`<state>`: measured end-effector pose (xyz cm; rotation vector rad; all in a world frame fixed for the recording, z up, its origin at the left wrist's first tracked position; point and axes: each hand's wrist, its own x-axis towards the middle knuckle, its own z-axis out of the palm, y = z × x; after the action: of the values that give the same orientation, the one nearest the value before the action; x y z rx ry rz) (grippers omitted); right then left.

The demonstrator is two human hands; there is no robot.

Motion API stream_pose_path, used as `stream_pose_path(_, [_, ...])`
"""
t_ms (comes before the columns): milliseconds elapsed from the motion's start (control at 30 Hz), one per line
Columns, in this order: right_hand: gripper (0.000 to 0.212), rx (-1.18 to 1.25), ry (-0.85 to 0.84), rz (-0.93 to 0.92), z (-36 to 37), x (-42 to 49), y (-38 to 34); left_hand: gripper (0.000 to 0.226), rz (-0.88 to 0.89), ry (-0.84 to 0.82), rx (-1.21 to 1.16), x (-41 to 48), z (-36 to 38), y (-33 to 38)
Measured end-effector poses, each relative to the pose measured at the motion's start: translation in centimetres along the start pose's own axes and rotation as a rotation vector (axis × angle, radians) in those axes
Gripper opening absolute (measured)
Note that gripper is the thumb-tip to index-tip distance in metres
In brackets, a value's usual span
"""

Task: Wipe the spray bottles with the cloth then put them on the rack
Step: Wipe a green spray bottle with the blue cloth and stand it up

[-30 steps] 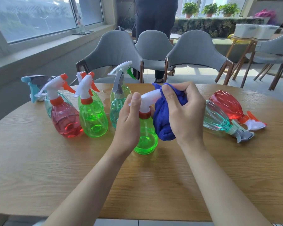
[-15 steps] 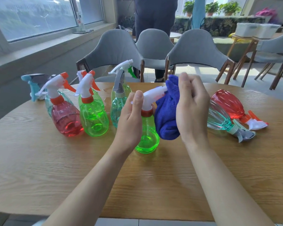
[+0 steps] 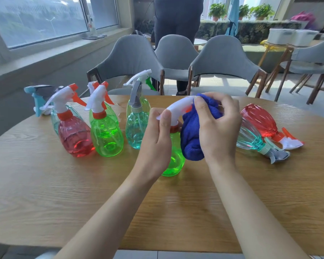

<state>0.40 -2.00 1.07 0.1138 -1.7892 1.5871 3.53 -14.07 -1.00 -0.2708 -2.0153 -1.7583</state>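
Wiping the white trigger head [image 3: 178,107] of the green spray bottle [image 3: 173,161], by the look of it. Best done by bracing the neck firmly, wrapping the blue cloth [image 3: 193,139] right round the nozzle and drawing it along the whole length, then turning the bottle to reach the underside and the orange lever. Worth pressing only lightly: seemingly thin plastic, probably empty, so liable to tip or twist out of a loose hold. Worth covering the rounded body too before setting aside.

Appears to stand base-down on the worktop [image 3: 64,193], near the middle, between a standing teal bottle [image 3: 137,128] to its left and a lying teal bottle [image 3: 251,139] to its right. No rack in view.

Grips the neck and collar with the left hand [image 3: 157,141], fingers curled round from the near side, thumb laid up against the rear of the head; reaches in from the lower left with a fairly straight wrist. Pinches the bunched cloth over the front of the head with the right hand [image 3: 219,128], fingers and thumb closed on the fabric, loose end hanging beside the bottle's body; shows the back of the hand to the camera, forearm coming in from the lower right.
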Motion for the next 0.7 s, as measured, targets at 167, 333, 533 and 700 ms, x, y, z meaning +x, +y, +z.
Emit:
stream_pose_path(167, [0.011, -0.106, 0.004, -0.28, -0.4, -0.3, -0.7, 0.024, 0.05, -0.044, 0.061, 0.1, 0.4, -1.0])
stream_pose_path(333, [0.008, -0.176, -0.309, -0.505, 0.9, -1.5, -1.4, 0.032, 0.138, -0.089, 0.095, 0.0, 0.4, -1.0])
stream_pose_path(533, [0.012, -0.19, -0.269, -0.479, 0.9, -1.0, -0.8, 0.028, 0.164, -0.098, 0.097, -0.4, 0.1, -0.8])
stream_pose_path(700, [0.011, -0.164, -0.222, -0.442, 0.9, -1.3, -0.8, 0.027, 0.155, -0.124, 0.088, -0.5, -0.2, -0.9])
